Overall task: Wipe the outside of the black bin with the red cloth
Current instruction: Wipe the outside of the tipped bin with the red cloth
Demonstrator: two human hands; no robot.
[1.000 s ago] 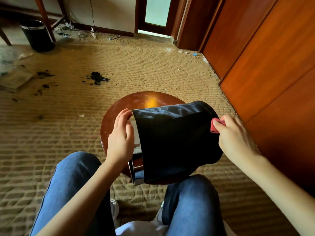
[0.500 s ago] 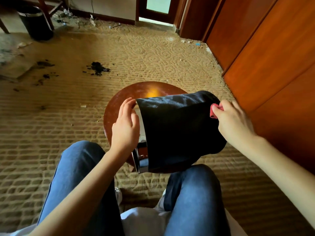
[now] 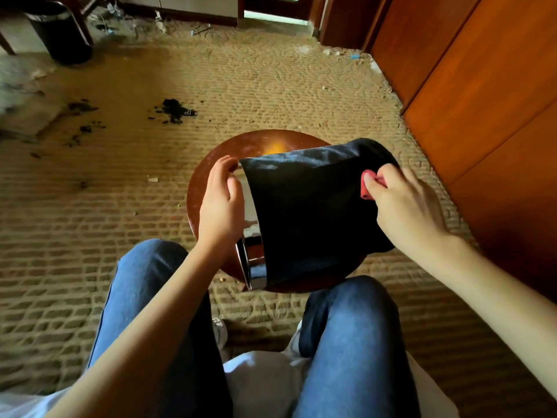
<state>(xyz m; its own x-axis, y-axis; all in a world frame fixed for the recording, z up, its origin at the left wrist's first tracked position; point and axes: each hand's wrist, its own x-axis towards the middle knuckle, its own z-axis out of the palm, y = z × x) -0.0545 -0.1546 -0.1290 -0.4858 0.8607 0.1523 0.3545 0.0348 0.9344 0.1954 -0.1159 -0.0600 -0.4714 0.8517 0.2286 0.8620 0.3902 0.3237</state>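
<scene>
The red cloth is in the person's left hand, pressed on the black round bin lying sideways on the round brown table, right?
Wrong hand. The small red cloth is bunched in the right hand, pressed on the black round bin lying sideways on the round brown wooden table. The left hand only holds the bin's open end. The head view shows it.

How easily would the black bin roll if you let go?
It would probably roll: the round black bin lies sideways on the small round wooden table. It seems light, since the left hand holds it by the rim.
</scene>
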